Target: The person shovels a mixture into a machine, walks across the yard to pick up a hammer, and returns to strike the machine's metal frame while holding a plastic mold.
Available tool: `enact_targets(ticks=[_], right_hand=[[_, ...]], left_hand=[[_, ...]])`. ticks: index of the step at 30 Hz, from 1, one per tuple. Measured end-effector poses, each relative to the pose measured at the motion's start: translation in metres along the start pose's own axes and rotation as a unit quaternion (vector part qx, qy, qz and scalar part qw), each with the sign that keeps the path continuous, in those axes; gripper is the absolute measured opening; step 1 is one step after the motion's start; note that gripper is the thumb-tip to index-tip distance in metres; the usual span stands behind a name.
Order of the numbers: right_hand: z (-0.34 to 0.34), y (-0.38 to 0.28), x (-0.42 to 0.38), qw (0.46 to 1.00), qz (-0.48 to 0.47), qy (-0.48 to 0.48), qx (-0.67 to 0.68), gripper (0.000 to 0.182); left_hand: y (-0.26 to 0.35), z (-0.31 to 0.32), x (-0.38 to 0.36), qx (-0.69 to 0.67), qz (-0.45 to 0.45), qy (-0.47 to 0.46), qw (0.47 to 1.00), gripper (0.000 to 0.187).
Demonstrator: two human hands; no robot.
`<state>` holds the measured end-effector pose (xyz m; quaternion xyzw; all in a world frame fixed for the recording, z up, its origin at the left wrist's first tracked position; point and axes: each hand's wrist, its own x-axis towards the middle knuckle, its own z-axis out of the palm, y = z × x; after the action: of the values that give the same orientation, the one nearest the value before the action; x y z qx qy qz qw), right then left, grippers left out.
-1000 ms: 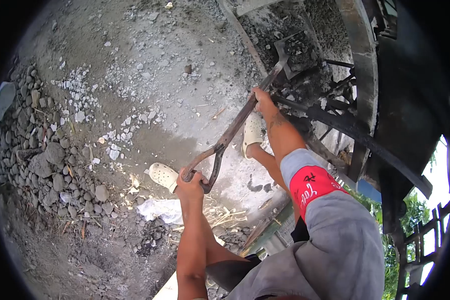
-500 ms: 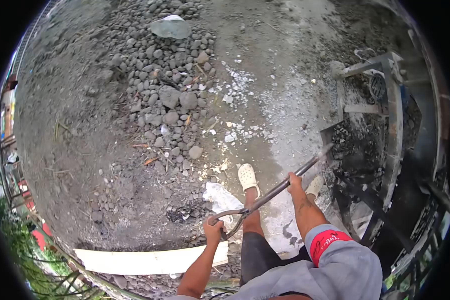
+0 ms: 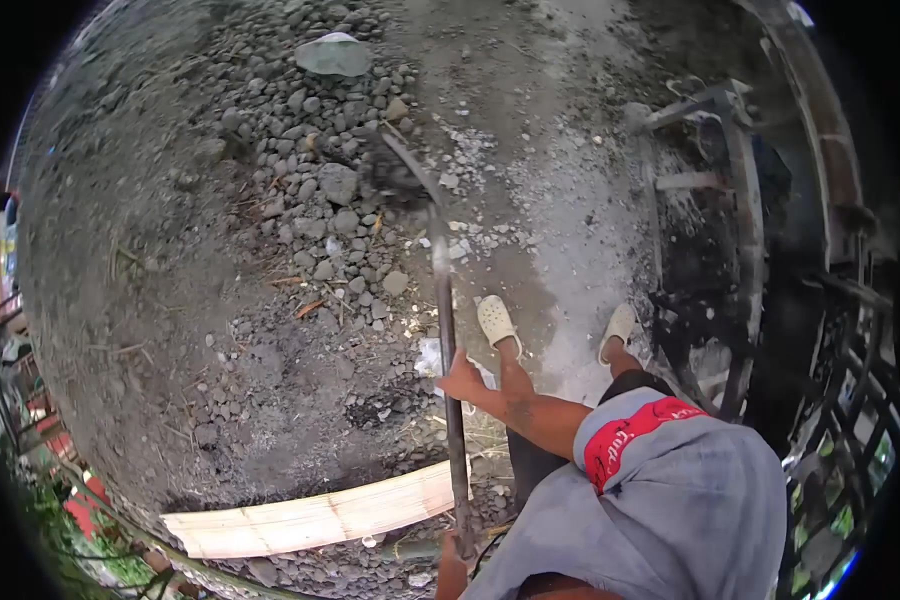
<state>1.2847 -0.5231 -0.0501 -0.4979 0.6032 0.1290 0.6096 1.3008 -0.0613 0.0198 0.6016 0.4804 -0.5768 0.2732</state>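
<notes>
A long-handled shovel point(image 3: 445, 310) stretches from the bottom of the view up to the stones. My right hand point(image 3: 460, 380) is wrapped round the middle of its shaft. Low in the view, my left hand point(image 3: 453, 555) is closed at the rear end of the handle, partly cut off by the sleeve and shaft. The blade point(image 3: 410, 180) is blurred by motion, with dark material at it, over the right side of the stone pile point(image 3: 340, 185).
Two pale clogs point(image 3: 497, 320) are on my feet. A metal frame point(image 3: 745, 200) stands on the right. A pale board point(image 3: 310, 520) lies at lower left, near a white plastic sheet point(image 3: 430, 358). A translucent bag point(image 3: 333, 56) lies on stones at the top.
The shovel has swung left from the dark heap by the metal frame to the stones. My right hand has moved left with the shaft, and my left hand has moved down.
</notes>
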Motion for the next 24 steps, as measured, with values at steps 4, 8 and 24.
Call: enact_targets(ticks=[4,8,24], right_hand=[[0.007,-0.007,-0.027,0.999,0.017,-0.002,0.050,0.062],[-0.006,0.036,0.019,0.947,0.068,-0.004,0.315,0.062],[-0.327,0.244,0.097,0.531,0.141,0.299,0.780,0.012]], left_hand=[[0.036,0.006,-0.099,0.109,0.175,0.095,0.974,0.016],[0.121,0.083,-0.164,0.133,0.373,0.097,0.913,0.015],[0.084,0.593,-0.118,0.405,0.359,-0.305,0.784,0.021]])
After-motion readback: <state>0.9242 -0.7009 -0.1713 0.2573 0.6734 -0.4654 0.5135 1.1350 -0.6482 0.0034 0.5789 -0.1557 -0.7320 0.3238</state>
